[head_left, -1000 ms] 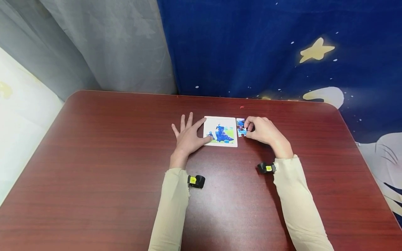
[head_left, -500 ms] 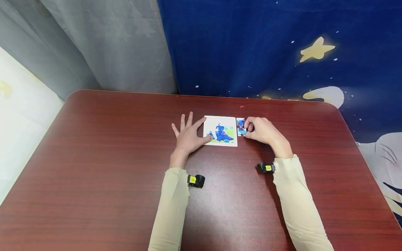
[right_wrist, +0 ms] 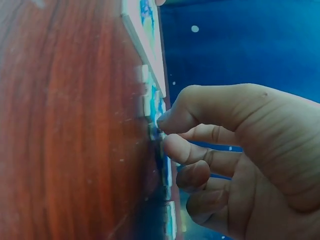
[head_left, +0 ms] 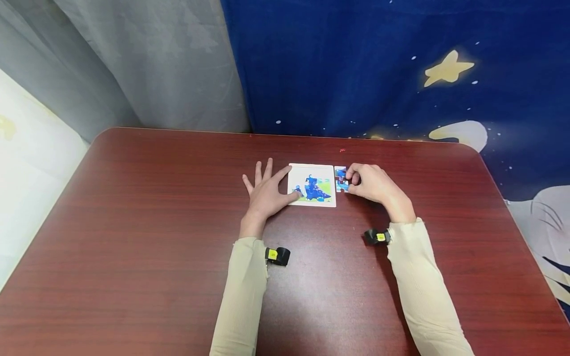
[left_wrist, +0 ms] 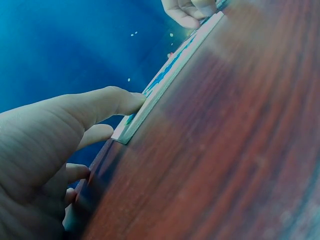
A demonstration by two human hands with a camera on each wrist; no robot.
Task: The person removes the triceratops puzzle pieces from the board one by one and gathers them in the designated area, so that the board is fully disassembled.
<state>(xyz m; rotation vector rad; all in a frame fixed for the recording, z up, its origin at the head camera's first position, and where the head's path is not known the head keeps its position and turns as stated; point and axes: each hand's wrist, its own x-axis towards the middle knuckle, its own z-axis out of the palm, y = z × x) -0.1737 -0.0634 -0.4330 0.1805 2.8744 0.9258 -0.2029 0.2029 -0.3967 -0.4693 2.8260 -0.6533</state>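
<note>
A white-framed jigsaw board with a partly filled blue dinosaur-like picture lies flat on the table. My left hand is at its left side, fingers spread, and the thumb presses on the board's lower left. Just right of the board lie several small jigsaw pieces in blue, side by side. Over them is my right hand, fingers bent, with thumb and index finger pinching at a jigsaw piece. The right fingers partly hide these pieces in the head view.
The reddish-brown table has a rounded far edge. Behind it hang a grey curtain and a blue starry curtain. A tiny red scrap lies beyond the pieces. Black straps with yellow labels are at both wrists.
Both hands and the board stay in nearly the same place. The whole head view has shifted very slightly.
</note>
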